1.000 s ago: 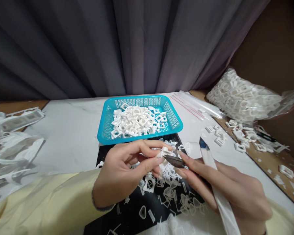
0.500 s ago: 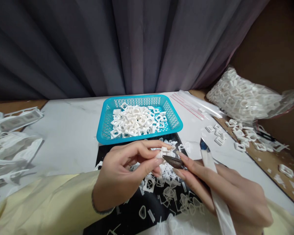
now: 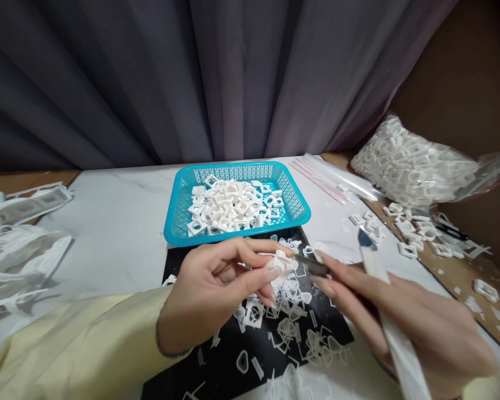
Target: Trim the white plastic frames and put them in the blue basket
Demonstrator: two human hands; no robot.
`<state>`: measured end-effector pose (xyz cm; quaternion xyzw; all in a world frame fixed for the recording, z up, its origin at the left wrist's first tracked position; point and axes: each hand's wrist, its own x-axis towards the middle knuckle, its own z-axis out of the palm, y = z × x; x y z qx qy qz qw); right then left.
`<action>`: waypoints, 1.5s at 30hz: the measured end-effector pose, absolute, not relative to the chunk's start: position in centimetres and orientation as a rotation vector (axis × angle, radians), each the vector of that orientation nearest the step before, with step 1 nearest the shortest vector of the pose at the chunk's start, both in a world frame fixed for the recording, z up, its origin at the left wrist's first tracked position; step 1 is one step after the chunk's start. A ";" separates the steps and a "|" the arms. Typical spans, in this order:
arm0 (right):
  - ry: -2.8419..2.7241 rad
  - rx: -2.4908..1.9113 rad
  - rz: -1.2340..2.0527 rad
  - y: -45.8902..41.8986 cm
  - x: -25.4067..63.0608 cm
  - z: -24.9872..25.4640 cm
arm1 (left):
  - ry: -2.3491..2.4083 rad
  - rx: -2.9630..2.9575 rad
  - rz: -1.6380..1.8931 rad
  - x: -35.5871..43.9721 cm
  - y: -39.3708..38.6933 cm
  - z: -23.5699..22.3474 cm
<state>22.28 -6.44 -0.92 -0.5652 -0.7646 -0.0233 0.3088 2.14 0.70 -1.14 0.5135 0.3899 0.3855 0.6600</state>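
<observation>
Between thumb and fingers my left hand [image 3: 219, 286] grips a small white plastic frame [image 3: 281, 261] with an opening in it, above the black mat. My right hand [image 3: 416, 328] is closed around a dark, pointed metal tool [image 3: 314, 265], its tip close to the frame and blurred by motion. Its exact kind is hard to tell. A white-wrapped, blade-like tool [image 3: 389, 300] with a metal end also rests across that hand. On the black mat [image 3: 220, 364] lie many thin white scraps [image 3: 289, 330] and a square white frame [image 3: 253, 314].
A blue basket [image 3: 173, 222] with many white frames stands behind my hands. To the right are a clear bag of white parts [image 3: 416, 164], loose frames [image 3: 406, 228] and flat zip bags [image 3: 337, 178]. White sheet-like pieces [image 3: 29, 250] lie at left; a grey curtain [image 3: 233, 78] hangs behind.
My right hand has moved right and slightly down, drawing the dark tool's tip back from the frame. My left hand stays in place, with the frame turned slightly.
</observation>
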 end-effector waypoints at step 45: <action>-1.711 -1.315 0.978 -2.7 20.1 0.8 | 0.887 0.844 0.476 1.8 2.4 -1.4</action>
